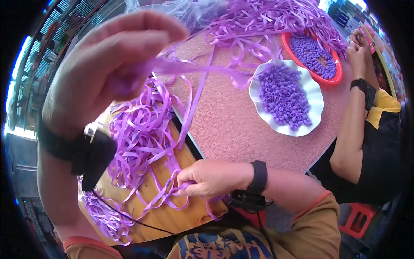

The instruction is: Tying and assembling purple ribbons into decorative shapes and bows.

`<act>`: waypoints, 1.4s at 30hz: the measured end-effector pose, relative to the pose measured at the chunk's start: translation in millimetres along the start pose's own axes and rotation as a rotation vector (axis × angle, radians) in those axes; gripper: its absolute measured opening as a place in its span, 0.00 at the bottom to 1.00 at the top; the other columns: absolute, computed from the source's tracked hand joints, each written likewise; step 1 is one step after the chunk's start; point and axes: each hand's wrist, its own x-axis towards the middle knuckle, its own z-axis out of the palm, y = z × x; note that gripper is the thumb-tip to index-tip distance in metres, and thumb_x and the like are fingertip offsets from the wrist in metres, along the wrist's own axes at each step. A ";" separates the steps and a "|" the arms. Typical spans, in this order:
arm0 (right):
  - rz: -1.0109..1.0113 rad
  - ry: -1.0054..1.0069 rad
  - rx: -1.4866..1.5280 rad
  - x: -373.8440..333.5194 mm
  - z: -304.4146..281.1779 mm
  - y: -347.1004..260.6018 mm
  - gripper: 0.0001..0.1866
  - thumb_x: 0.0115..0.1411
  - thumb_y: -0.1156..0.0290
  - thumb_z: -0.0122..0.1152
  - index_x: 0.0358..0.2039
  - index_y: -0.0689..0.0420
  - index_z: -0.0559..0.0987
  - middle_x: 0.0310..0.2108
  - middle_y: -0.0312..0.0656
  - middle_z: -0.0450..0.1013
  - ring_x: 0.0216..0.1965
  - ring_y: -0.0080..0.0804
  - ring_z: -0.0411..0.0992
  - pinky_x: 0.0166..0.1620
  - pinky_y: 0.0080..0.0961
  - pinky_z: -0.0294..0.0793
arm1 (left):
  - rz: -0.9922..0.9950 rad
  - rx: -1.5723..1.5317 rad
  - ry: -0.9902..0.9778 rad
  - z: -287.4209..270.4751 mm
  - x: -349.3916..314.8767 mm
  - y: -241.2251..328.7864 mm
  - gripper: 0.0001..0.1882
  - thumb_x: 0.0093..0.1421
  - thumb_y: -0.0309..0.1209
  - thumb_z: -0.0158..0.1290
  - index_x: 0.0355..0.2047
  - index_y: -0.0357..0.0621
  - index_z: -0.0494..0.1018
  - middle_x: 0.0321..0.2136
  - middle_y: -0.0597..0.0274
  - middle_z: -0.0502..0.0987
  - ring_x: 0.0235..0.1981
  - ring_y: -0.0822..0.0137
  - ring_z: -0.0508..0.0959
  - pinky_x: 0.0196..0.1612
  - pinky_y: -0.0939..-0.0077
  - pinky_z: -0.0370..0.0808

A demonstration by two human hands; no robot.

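Note:
My left hand, raised high at the upper left and smeared by motion, has its fingers curled around a purple ribbon. This ribbon stretches rightward toward a white scalloped bowl of purple beads. Low in the middle, my right hand pinches a purple ribbon strand above the wooden tabletop. Small darker spots along that strand look like threaded beads or knots. A tangled pile of purple ribbons lies on the wood between my hands, partly behind my left wrist.
A red bowl of purple beads stands beyond the white one on a pink-covered table. Behind are a large ribbon heap and a clear plastic bag. At right sit a co-worker's hands and a red stool.

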 end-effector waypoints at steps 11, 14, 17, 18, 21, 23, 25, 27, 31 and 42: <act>-0.123 0.195 1.003 -5.4 -10.8 -16.1 0.32 0.57 0.61 0.55 0.59 0.58 0.57 0.21 0.24 0.60 0.19 0.11 0.55 0.22 0.11 0.53 | -0.506 -0.414 -0.147 16.9 -127.1 -51.3 0.12 0.56 0.22 0.50 0.41 0.38 0.69 0.26 0.70 0.72 0.22 0.84 0.69 0.23 0.92 0.64; -0.068 0.239 0.986 -5.2 -10.2 -19.2 0.29 0.58 0.62 0.52 0.58 0.61 0.60 0.17 0.23 0.56 0.17 0.10 0.51 0.22 0.09 0.49 | -0.596 -0.445 -0.208 26.9 -143.2 -71.3 0.13 0.57 0.24 0.51 0.43 0.40 0.67 0.28 0.70 0.71 0.24 0.82 0.70 0.26 0.90 0.67; -0.054 0.235 0.964 -4.7 -9.7 -20.3 0.25 0.58 0.61 0.53 0.53 0.62 0.66 0.15 0.22 0.54 0.16 0.10 0.50 0.21 0.10 0.48 | -0.560 -0.495 -0.155 26.4 -147.9 -86.0 0.13 0.57 0.24 0.51 0.43 0.40 0.66 0.27 0.70 0.70 0.25 0.81 0.70 0.27 0.90 0.67; -0.009 0.270 0.969 -5.0 -9.4 -20.3 0.22 0.59 0.61 0.53 0.50 0.59 0.70 0.16 0.22 0.54 0.16 0.10 0.50 0.20 0.11 0.47 | -0.566 -0.480 -0.158 26.6 -148.1 -89.5 0.13 0.57 0.24 0.51 0.43 0.40 0.66 0.27 0.70 0.70 0.25 0.81 0.70 0.27 0.90 0.67; 0.036 0.323 0.985 -5.3 -9.4 -18.0 0.17 0.59 0.61 0.54 0.45 0.57 0.74 0.16 0.22 0.54 0.16 0.10 0.49 0.19 0.12 0.46 | -0.544 -0.474 -0.044 25.7 -142.7 -94.7 0.13 0.57 0.26 0.52 0.42 0.40 0.65 0.26 0.70 0.71 0.25 0.80 0.71 0.26 0.87 0.68; 0.036 0.348 0.984 -4.5 -11.0 -14.5 0.16 0.59 0.61 0.54 0.44 0.57 0.74 0.16 0.22 0.54 0.16 0.10 0.49 0.19 0.12 0.46 | -0.569 -0.354 -0.066 21.2 -130.6 -94.1 0.12 0.57 0.26 0.52 0.41 0.40 0.66 0.26 0.70 0.70 0.24 0.80 0.71 0.26 0.87 0.67; 0.006 0.428 1.003 -1.8 -13.3 -10.6 0.20 0.59 0.60 0.52 0.47 0.60 0.71 0.15 0.22 0.50 0.15 0.12 0.48 0.21 0.12 0.49 | -0.600 -0.145 -0.099 13.3 -109.7 -84.8 0.08 0.57 0.28 0.51 0.37 0.40 0.69 0.24 0.72 0.70 0.23 0.82 0.69 0.24 0.87 0.66; -0.072 0.583 1.033 0.5 -15.7 -7.5 0.21 0.59 0.59 0.51 0.48 0.59 0.69 0.15 0.23 0.50 0.15 0.12 0.48 0.20 0.13 0.49 | -0.360 0.098 -0.071 4.5 -74.1 -69.6 0.07 0.57 0.31 0.51 0.32 0.41 0.72 0.20 0.73 0.68 0.21 0.82 0.68 0.22 0.86 0.64; -0.396 0.963 0.917 0.6 -21.9 -3.9 0.25 0.59 0.55 0.48 0.53 0.56 0.65 0.14 0.27 0.52 0.15 0.15 0.49 0.20 0.14 0.49 | 0.601 0.219 -0.177 -8.0 22.1 -17.0 0.15 0.60 0.37 0.48 0.42 0.38 0.69 0.31 0.63 0.68 0.23 0.80 0.66 0.26 0.86 0.66; -0.045 0.705 0.871 3.8 -11.6 -8.8 0.15 0.56 0.69 0.54 0.44 0.61 0.71 0.18 0.24 0.57 0.17 0.10 0.52 0.19 0.09 0.50 | -0.259 0.895 -0.034 -56.2 16.7 -156.8 0.54 0.44 0.62 0.54 0.59 0.32 0.50 0.52 0.36 0.61 0.57 0.48 0.60 0.59 0.64 0.56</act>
